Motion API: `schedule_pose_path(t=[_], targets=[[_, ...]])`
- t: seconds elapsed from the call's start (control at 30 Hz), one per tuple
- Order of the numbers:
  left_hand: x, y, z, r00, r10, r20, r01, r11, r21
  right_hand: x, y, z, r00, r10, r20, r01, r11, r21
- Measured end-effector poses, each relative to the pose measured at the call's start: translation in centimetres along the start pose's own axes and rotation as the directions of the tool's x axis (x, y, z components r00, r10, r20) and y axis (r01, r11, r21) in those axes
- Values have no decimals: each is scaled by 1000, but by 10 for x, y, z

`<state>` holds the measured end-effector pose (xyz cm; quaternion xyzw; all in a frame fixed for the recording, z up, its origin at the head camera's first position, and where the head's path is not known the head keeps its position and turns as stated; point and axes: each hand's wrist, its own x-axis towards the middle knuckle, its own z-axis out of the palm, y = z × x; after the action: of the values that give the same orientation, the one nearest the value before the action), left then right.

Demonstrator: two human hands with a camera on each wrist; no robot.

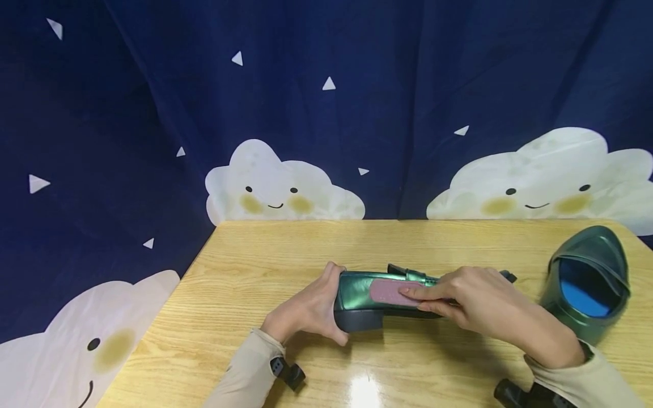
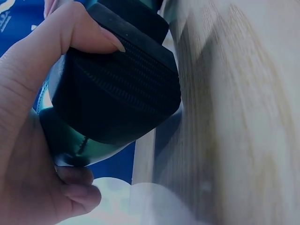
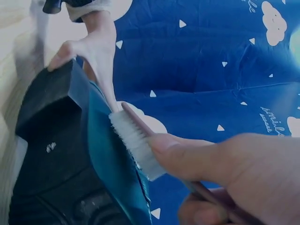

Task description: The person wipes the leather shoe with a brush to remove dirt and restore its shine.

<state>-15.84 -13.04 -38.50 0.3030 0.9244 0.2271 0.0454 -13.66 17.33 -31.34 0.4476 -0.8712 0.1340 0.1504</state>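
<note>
A dark green shoe with a black sole lies on its side above the table. My left hand grips its heel end; in the left wrist view the thumb presses on the black heel and other fingers reach round the green leather. My right hand holds a brush with a pink back. White bristles face the shoe's green side in the right wrist view, at or very near the leather. The brush handle is mostly hidden by the right hand.
A second green shoe with a blue inside stands on the wooden table, right of my right hand. Behind the table hangs a dark blue curtain with smiling clouds. A black device sits on each wrist.
</note>
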Motion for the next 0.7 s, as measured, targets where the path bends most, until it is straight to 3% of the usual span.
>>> schedule_pose_path(t=[0.17, 0.37, 0.57, 0.7], targets=[[-1, 3, 0, 1000, -9, -18, 12, 985, 173, 0, -1, -2, 999, 43, -23, -44, 998, -47], [-4, 12, -2, 999, -3, -40, 18, 923, 383, 2, -5, 2, 997, -73, 12, 72, 996, 57], [-5, 17, -2, 999, -17, -45, 34, 908, 418, 2, -3, 1, 998, -28, -59, 25, 999, -46], [-5, 17, -2, 999, -14, -45, 32, 909, 415, 1, -3, 1, 997, -76, -27, 76, 997, -7]])
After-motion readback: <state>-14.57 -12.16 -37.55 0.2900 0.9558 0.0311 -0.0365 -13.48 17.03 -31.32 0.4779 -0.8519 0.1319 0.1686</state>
